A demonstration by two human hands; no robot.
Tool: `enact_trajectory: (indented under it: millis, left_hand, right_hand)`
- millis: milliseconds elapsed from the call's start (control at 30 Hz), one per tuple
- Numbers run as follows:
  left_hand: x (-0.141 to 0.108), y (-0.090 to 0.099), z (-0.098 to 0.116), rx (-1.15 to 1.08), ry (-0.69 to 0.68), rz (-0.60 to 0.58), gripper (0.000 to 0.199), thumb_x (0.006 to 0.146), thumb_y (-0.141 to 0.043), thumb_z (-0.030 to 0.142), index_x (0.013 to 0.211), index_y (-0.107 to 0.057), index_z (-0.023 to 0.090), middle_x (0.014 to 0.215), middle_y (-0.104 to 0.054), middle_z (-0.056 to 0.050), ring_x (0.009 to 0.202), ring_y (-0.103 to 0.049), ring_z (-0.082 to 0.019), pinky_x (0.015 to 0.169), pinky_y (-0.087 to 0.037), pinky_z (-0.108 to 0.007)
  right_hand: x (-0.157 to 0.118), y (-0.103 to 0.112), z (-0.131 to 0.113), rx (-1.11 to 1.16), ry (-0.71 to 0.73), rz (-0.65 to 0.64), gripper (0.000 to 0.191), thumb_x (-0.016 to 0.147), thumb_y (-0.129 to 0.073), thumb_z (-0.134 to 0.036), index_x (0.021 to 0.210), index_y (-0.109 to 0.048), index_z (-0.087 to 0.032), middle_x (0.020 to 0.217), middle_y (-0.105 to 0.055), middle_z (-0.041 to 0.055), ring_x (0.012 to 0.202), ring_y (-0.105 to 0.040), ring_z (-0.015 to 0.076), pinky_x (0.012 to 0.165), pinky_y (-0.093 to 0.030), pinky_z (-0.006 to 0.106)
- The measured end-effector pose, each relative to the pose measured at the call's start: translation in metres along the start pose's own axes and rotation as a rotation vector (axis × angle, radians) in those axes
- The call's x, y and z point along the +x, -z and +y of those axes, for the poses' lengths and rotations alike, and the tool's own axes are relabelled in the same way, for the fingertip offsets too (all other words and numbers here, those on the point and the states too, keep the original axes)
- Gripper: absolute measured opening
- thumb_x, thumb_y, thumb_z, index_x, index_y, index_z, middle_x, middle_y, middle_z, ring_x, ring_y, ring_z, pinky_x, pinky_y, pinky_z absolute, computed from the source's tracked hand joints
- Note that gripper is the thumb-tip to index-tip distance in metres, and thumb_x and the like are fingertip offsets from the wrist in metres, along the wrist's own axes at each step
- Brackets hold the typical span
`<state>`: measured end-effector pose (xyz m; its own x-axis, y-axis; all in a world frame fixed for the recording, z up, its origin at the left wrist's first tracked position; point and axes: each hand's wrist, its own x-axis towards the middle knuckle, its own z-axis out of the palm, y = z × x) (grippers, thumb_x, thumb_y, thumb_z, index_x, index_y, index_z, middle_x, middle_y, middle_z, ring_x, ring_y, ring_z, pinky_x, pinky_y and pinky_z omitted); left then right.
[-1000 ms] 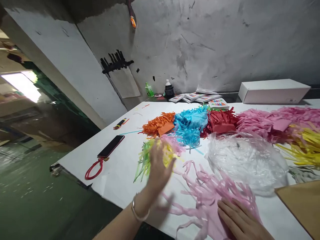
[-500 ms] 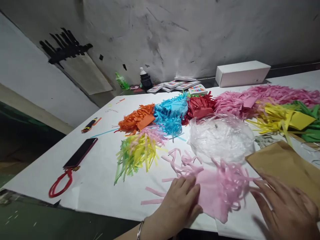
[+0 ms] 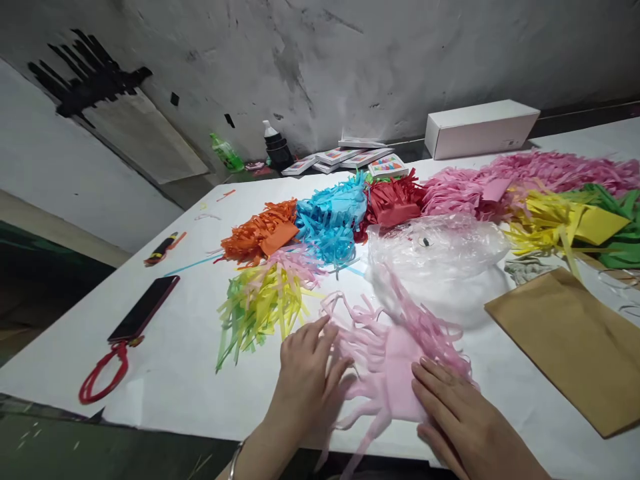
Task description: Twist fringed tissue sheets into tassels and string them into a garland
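A pink tissue-paper tassel lies on the white-covered table, its uncut middle flat and its cut strips fanned to both sides. My right hand rests flat on the right side of that middle, fingers stretched out. Over the left-hand strips is my left hand, fingers spread and bent a little; it touches or hovers just above the strips, and I cannot tell which. A silver bracelet circles my left wrist. Just beyond the tassel sits a clear plastic bag.
Orange, blue, red and pink fringe bundles line the back. A yellow-green tassel lies left of my hands, a brown paper piece right. A phone and cutter knife lie far left.
My right hand has moved left from the strip ends onto the tassel's middle. My left hand has shifted left onto the strips. The right-hand strips now lie swept toward the bag.
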<state>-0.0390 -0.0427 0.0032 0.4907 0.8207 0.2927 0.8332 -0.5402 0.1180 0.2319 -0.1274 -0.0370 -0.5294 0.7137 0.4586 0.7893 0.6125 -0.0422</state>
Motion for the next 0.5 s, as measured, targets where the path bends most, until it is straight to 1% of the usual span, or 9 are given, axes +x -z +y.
enact_trajectory:
  millis: [33, 67, 133, 167, 200, 267, 300, 400, 500]
  left_hand:
    - [-0.002, 0.001, 0.003, -0.036, -0.058, 0.027, 0.039, 0.091, -0.061, 0.028, 0.128, -0.056, 0.017, 0.134, -0.059, -0.019, 0.121, -0.054, -0.036, 0.098, -0.041, -0.055]
    - [-0.004, 0.000, 0.010, -0.092, -0.147, 0.031, 0.045, 0.091, -0.061, 0.032, 0.132, -0.053, 0.015, 0.138, -0.057, -0.020, 0.126, -0.051, -0.036, 0.104, -0.038, -0.056]
    - [-0.008, -0.006, 0.030, -0.229, -0.344, -0.030, 0.053, 0.091, -0.061, 0.039, 0.136, -0.050, 0.013, 0.139, -0.058, -0.019, 0.129, -0.049, -0.035, 0.111, -0.035, -0.053]
    - [-0.009, -0.010, 0.040, -0.288, -0.413, -0.061, 0.049, 0.093, -0.059, 0.036, 0.135, -0.051, 0.013, 0.135, -0.062, -0.017, 0.126, -0.052, -0.032, 0.110, -0.036, -0.050]
    - [-0.010, -0.015, 0.048, -0.335, -0.448, -0.086, 0.040, 0.095, -0.055, 0.030, 0.131, -0.053, 0.012, 0.130, -0.066, -0.015, 0.120, -0.056, -0.029, 0.108, -0.040, -0.046]
    - [-0.010, -0.023, 0.059, -0.401, -0.431, -0.115, 0.027, 0.097, -0.047, 0.015, 0.122, -0.058, 0.013, 0.119, -0.071, -0.011, 0.109, -0.061, -0.024, 0.102, -0.046, -0.039]
    - [-0.009, -0.025, 0.061, -0.424, -0.401, -0.125, 0.026, 0.097, -0.044, 0.009, 0.118, -0.059, 0.014, 0.116, -0.072, -0.010, 0.106, -0.061, -0.022, 0.099, -0.048, -0.037]
    - [-0.007, -0.024, 0.058, -0.476, -0.344, -0.159, 0.027, 0.096, -0.043, 0.006, 0.115, -0.060, 0.015, 0.115, -0.071, -0.010, 0.103, -0.060, -0.022, 0.097, -0.049, -0.036]
    - [-0.005, -0.022, 0.055, -0.483, -0.333, -0.208, 0.025, 0.095, -0.044, 0.006, 0.112, -0.060, 0.015, 0.113, -0.070, -0.009, 0.102, -0.060, -0.023, 0.095, -0.049, -0.036]
  right_hand:
    - [-0.001, 0.000, 0.001, 0.002, 0.004, 0.001, 0.038, 0.092, -0.052, -0.015, 0.127, -0.065, -0.011, 0.134, -0.064, 0.0127, 0.122, -0.063, 0.0264, 0.094, -0.058, 0.037]
    - [-0.002, 0.000, 0.002, 0.002, 0.006, 0.005, 0.040, 0.091, -0.048, -0.009, 0.127, -0.065, -0.011, 0.134, -0.064, 0.0122, 0.123, -0.063, 0.0253, 0.095, -0.057, 0.036]
    - [0.000, -0.001, 0.002, 0.013, -0.009, 0.043, 0.045, 0.088, -0.042, -0.001, 0.125, -0.065, -0.009, 0.132, -0.066, 0.0129, 0.121, -0.063, 0.0235, 0.097, -0.055, 0.036]
    - [0.001, -0.001, 0.003, 0.031, -0.022, 0.064, 0.044, 0.087, -0.042, 0.000, 0.123, -0.066, -0.009, 0.128, -0.068, 0.0133, 0.120, -0.064, 0.0225, 0.097, -0.054, 0.035]
    - [0.002, -0.001, 0.003, 0.055, -0.033, 0.080, 0.043, 0.087, -0.042, 0.000, 0.121, -0.067, -0.009, 0.125, -0.070, 0.0131, 0.117, -0.065, 0.0215, 0.098, -0.053, 0.034]
    - [0.004, 0.000, 0.005, 0.091, -0.028, 0.096, 0.041, 0.087, -0.043, -0.001, 0.118, -0.067, -0.010, 0.120, -0.073, 0.0111, 0.114, -0.066, 0.0203, 0.098, -0.051, 0.034]
    - [0.005, 0.000, 0.006, 0.094, -0.017, 0.089, 0.041, 0.086, -0.043, -0.001, 0.119, -0.067, -0.011, 0.120, -0.073, 0.0096, 0.114, -0.066, 0.0205, 0.099, -0.049, 0.035]
    - [0.007, 0.002, 0.012, 0.062, -0.045, 0.051, 0.043, 0.082, -0.047, -0.006, 0.121, -0.065, -0.015, 0.122, -0.072, 0.0067, 0.111, -0.066, 0.0241, 0.098, -0.041, 0.043]
    - [0.007, 0.002, 0.020, -0.031, -0.162, 0.003, 0.043, 0.079, -0.056, -0.020, 0.121, -0.063, -0.015, 0.122, -0.071, 0.0105, 0.107, -0.066, 0.0312, 0.091, -0.036, 0.050]
